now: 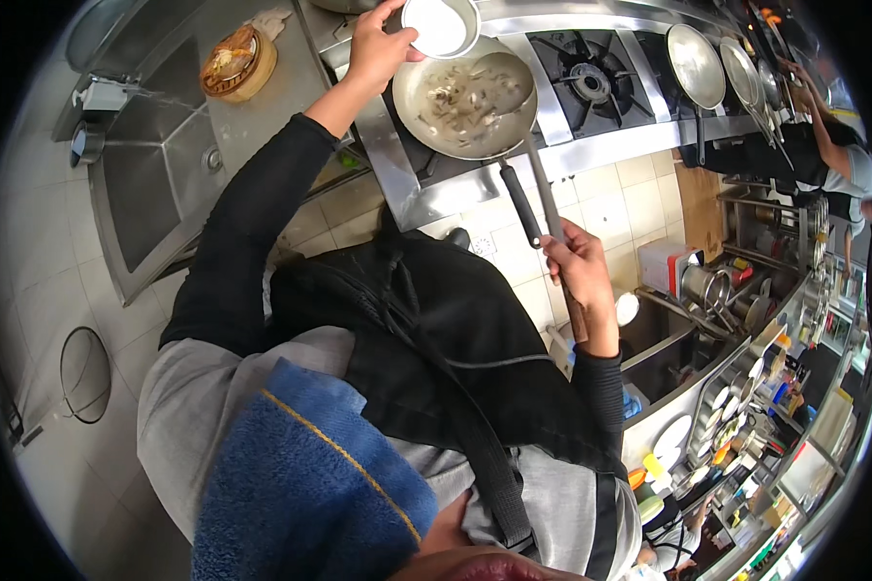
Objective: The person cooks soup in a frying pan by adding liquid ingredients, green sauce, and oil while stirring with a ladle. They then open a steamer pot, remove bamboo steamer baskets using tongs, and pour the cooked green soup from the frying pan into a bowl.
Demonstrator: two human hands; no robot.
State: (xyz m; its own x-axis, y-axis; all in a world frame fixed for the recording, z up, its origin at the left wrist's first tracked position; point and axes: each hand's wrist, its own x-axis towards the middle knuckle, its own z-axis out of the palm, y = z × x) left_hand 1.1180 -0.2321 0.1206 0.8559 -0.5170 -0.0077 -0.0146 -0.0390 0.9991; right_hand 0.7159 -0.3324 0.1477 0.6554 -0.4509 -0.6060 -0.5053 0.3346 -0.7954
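My left hand (pixel 379 45) grips the rim of a small metal bowl (pixel 442 27) of white contents, held over the far side of a frying pan (pixel 466 149). In the pan, on the stove, lie sliced pieces in a pale liquid, and the bowl of a ladle (pixel 505 80) rests in it. My right hand (pixel 578 265) is closed around the ladle's long handle, beside the pan's black handle (pixel 519 203). Whether those fingers also touch the pan's handle I cannot tell.
Right of the pan is a gas burner (pixel 590 83), then more frying pans (pixel 696 65). At left are a steel sink (pixel 163 167) and a bamboo steamer (pixel 251 83) with food. A round strainer (pixel 86 374) hangs at far left. Another person (pixel 846 167) stands at the far right.
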